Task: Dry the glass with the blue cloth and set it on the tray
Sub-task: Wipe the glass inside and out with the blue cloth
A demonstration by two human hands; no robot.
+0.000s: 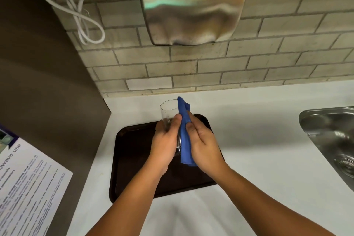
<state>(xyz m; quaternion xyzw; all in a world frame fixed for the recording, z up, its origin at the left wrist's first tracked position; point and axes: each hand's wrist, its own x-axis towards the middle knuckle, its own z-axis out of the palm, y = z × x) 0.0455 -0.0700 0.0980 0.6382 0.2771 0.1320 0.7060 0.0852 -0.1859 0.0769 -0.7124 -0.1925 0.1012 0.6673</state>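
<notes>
A clear drinking glass (168,110) is held above the dark brown tray (134,159), its mouth tilted away toward the wall. My left hand (164,140) wraps around the glass's lower half. My right hand (203,143) presses the blue cloth (185,136) flat against the right side of the glass. The cloth runs from above the rim down past the base of the glass, and it hides that side. The tray lies on the white counter (258,140) under both hands.
A steel hand dryer (193,5) hangs on the tiled wall above, with a white cable (84,15) looped to its left. A steel sink (333,140) is at the right edge. A printed notice (24,188) is on the brown side panel at left.
</notes>
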